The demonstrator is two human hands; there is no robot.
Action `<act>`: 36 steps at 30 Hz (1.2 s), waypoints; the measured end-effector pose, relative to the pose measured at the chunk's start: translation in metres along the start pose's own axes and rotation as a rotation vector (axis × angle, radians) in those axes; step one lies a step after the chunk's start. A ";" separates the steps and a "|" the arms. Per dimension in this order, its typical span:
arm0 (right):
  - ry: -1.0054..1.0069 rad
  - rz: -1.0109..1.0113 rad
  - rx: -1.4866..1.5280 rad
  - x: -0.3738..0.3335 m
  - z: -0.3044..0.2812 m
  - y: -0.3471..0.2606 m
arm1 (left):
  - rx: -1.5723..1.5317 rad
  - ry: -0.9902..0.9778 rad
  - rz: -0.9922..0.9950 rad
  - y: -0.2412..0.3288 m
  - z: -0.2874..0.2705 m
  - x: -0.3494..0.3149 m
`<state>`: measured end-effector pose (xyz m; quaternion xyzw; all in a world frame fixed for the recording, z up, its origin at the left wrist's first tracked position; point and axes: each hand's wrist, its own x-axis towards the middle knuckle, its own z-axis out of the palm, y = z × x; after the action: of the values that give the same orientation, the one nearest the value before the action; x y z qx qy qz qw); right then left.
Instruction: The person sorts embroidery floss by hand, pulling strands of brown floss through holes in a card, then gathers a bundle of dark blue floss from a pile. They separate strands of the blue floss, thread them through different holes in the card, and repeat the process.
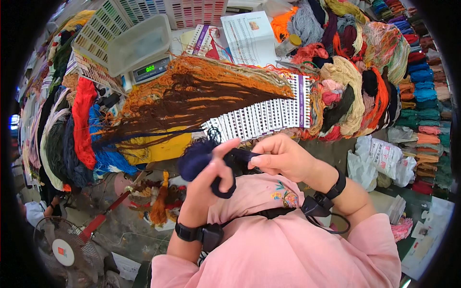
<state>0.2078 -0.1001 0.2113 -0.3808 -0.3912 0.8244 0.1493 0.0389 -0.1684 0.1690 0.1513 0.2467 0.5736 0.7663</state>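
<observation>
In front of my chest I hold a dark navy skein of thread between both hands. The skein bunches and loops around my left hand, whose fingers are bent about it and slightly blurred. With thumb and fingertips, my right hand pinches a stretched part of the same thread. Just beyond my hands, a fanned row of white punched thread cards lies on the table. Long dark brown threads run left from the cards, over a mass of orange threads.
A digital scale and a clear plastic tray stand at the back left, near colour charts. Coloured skeins crowd both sides, including a red one. A fan stands lower left; another person is partly visible. Plastic bags lie right.
</observation>
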 end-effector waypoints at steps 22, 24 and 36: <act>0.844 -0.363 -0.168 0.079 -0.260 0.020 | -0.284 0.769 -0.161 0.012 -0.198 -0.016; 0.549 -0.306 -0.477 0.140 -0.202 0.076 | -0.045 0.832 -0.360 -0.014 -0.186 0.046; 0.567 -0.454 -1.216 0.224 -0.111 0.188 | 1.183 0.682 -0.553 -0.099 -0.236 0.113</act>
<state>0.1516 -0.0412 -0.0904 -0.5058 -0.7980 0.2773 0.1747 0.0128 -0.1023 -0.1013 0.2847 0.7686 0.1459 0.5540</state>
